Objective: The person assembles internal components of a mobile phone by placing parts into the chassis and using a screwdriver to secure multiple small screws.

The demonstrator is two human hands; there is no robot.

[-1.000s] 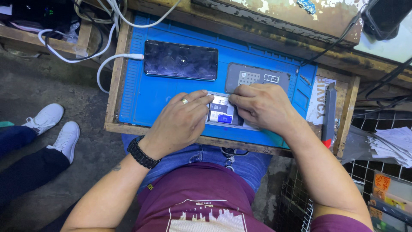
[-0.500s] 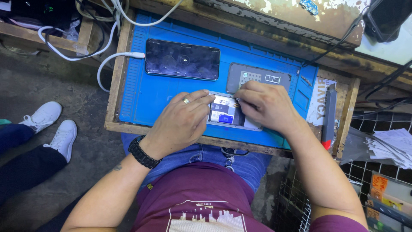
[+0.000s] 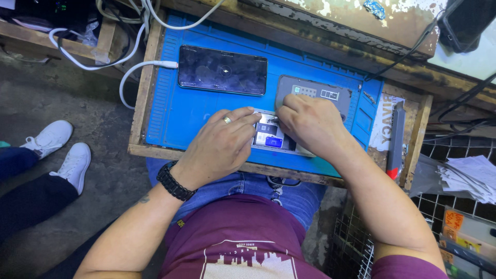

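Observation:
An opened phone with its inner boards showing lies on the blue work mat on my lap tray. My left hand, with a ring and a black wristband, rests flat on the phone's left side with its fingers on it. Over the phone's right side my right hand is curled, fingertips pinched at the top edge near the grey back cover. Whether it holds a small tool is hidden. A dark-screened phone lies at the mat's far side with a white cable plugged in.
The wooden tray holds the mat. A flat grey tool with a red tip lies along its right edge beside a printed paper. Another person's white shoes stand at left. Wire baskets and papers sit at right.
My right hand has shifted slightly up along the opened phone toward the grey cover. The left hand stays pressed on the phone.

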